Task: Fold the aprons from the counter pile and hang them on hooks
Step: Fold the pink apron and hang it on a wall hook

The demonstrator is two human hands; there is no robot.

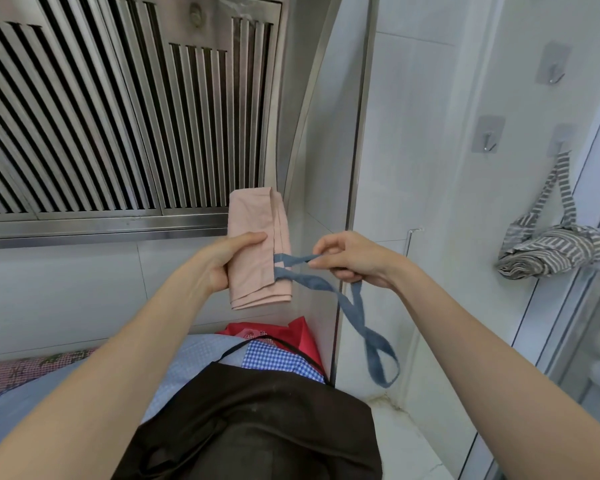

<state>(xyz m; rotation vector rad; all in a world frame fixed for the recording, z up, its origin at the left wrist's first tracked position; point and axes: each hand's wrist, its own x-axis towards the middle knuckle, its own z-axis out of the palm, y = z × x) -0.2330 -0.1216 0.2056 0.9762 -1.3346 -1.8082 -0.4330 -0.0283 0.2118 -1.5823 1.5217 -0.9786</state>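
Head view showed the left hand gripping the folded pink apron in mid-air above the counter pile, while the right hand pinched its blue strap. Light and limp, the apron would likely sag, so the strap loop looked the best hold for a free wall hook.

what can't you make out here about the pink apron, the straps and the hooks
- Pink apron, head view: the left hand covers its left edge, so the fold there is hidden.
- Blue strap: the right hand hides the pinched part; whether it is one strap or two is unclear.
- Striped apron: its strap covers the hook itself.
- Counter pile: both forearms and the dark apron cover most of it.
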